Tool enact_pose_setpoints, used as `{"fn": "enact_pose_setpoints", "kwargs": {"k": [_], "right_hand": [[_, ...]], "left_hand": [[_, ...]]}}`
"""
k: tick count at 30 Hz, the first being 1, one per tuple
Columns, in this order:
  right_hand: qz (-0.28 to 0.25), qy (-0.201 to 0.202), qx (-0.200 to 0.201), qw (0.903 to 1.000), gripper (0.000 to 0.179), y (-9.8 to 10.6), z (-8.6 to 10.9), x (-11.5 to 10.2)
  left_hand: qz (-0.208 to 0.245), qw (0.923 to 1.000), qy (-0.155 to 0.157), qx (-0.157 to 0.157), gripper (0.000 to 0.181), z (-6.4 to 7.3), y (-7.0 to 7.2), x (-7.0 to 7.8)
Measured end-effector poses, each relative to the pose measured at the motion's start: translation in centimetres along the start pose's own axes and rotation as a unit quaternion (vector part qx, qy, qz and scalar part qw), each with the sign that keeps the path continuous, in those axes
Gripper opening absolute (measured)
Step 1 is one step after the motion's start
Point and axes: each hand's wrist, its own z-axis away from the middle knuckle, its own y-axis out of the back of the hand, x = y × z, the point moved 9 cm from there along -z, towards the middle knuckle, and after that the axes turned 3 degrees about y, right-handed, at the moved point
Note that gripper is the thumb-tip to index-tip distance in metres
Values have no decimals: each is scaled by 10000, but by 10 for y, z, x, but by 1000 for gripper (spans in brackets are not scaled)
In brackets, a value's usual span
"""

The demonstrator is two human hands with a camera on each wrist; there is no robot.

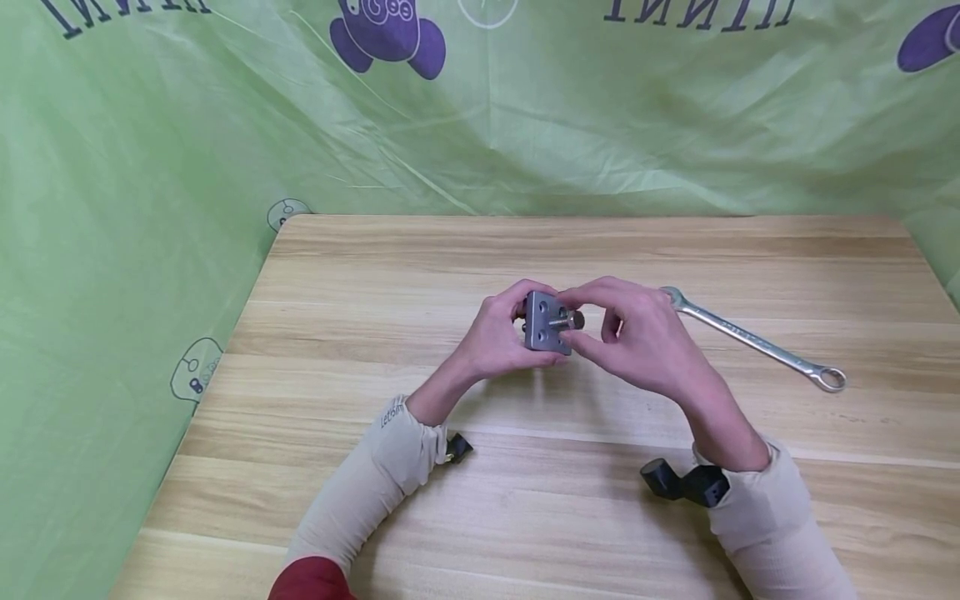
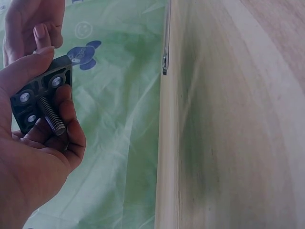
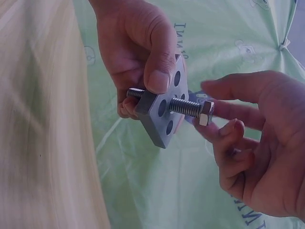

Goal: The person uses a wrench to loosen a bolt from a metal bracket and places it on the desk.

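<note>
My left hand point(image 1: 504, 333) grips the edges of a grey square plate point(image 1: 537, 323) with round holes near its corners. A hex bolt point(image 3: 188, 108) passes through the plate's middle. Its head stands out on the right-hand side, with a stretch of bare thread between head and plate. In the left wrist view, the threaded end of the bolt point(image 2: 51, 117) sticks out of the plate's ribbed back, among my left fingers. Close about the bolt head is my right hand point(image 1: 637, 333), thumb and forefinger spread on either side of it, other fingers bent beneath.
To the right on the wooden table point(image 1: 360, 275) lies a combination wrench point(image 1: 750, 336), its ring end pointing right and its other end partly behind my right hand. A green printed cloth point(image 1: 487, 142) hangs behind the table and along its left side.
</note>
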Motion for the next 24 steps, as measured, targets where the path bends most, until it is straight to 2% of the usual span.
{"fn": "enact_pose_setpoints", "kwargs": {"k": [5, 8, 16, 24], "right_hand": [[129, -992, -250, 9947, 28, -2, 1, 16], [249, -1236, -431, 9911, 30, -5, 2, 20], [298, -1060, -439, 9929, 23, -7, 2, 17], [254, -313, -99, 9991, 19, -3, 2, 7]], "left_hand": [[-7, 10000, 20, -7, 70, 0, 0, 1], [5, 10000, 31, 3, 71, 0, 0, 1], [27, 10000, -2, -8, 71, 0, 0, 1], [39, 10000, -45, -25, 70, 1, -1, 0]]}}
